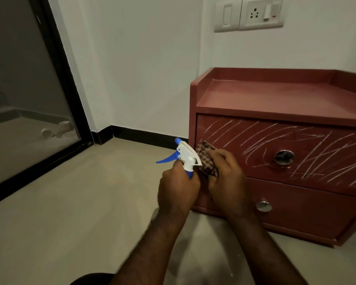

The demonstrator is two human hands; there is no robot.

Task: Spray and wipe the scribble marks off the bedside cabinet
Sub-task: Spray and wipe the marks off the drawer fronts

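Note:
A red-brown bedside cabinet (275, 95) with two drawers stands on the floor at the right. White scribble marks (308, 145) cover its upper drawer front around a round metal knob (284, 156). My left hand (178, 188) grips a spray bottle by the neck; its white and blue spray head (185, 154) points left, away from the cabinet. My right hand (226, 177) holds a checked cloth (206, 153) against the left end of the upper drawer. The bottle's body is hidden behind my left hand.
The lower drawer has its own metal knob (263, 206) and no marks. A glass door with a black frame (56, 75) fills the left. White wall with a switch and socket plate (249, 14) rises behind the cabinet. Beige floor (80, 212) lies in front.

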